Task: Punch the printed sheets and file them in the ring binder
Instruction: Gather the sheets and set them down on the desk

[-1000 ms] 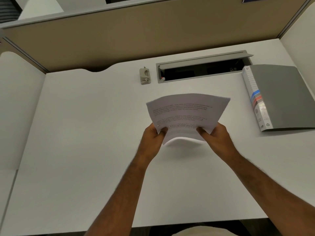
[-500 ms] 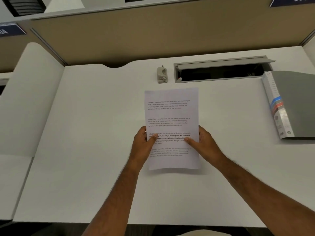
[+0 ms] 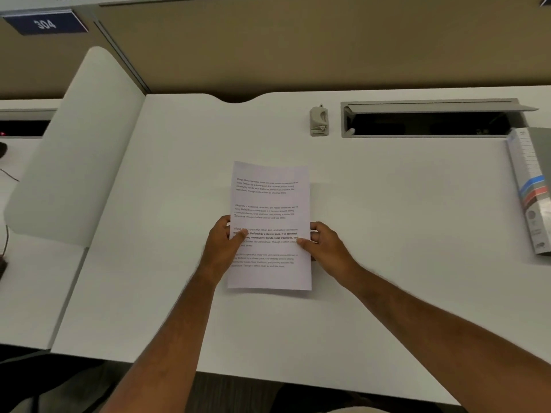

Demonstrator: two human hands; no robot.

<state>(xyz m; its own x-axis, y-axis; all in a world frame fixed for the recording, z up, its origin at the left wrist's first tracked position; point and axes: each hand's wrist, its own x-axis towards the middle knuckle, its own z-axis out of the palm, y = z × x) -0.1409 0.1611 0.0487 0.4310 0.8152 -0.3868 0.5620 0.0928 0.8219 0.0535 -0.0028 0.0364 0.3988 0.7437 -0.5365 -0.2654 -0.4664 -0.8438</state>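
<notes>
The printed sheets (image 3: 269, 204) are a thin white stack with black text, held upright in portrait over the middle of the white desk (image 3: 387, 234). My left hand (image 3: 222, 248) grips the stack's left edge, thumb on the front. My right hand (image 3: 326, 247) grips its right edge the same way. A small beige hole punch (image 3: 319, 121) stands at the back of the desk, well beyond the sheets. The grey ring binder (image 3: 533, 186) lies shut at the far right, its labelled spine facing me, partly cut off by the frame.
A grey cable tray with its lid raised (image 3: 429, 119) runs along the back right, beside the punch. A beige partition wall (image 3: 298, 49) closes the back. A white side divider (image 3: 77, 150) stands on the left, with a neighbouring desk beyond it.
The sheets went from a bent landscape hold to a flat portrait hold, both hands now on the side edges. My view has shifted left, pushing the binder toward the right edge.
</notes>
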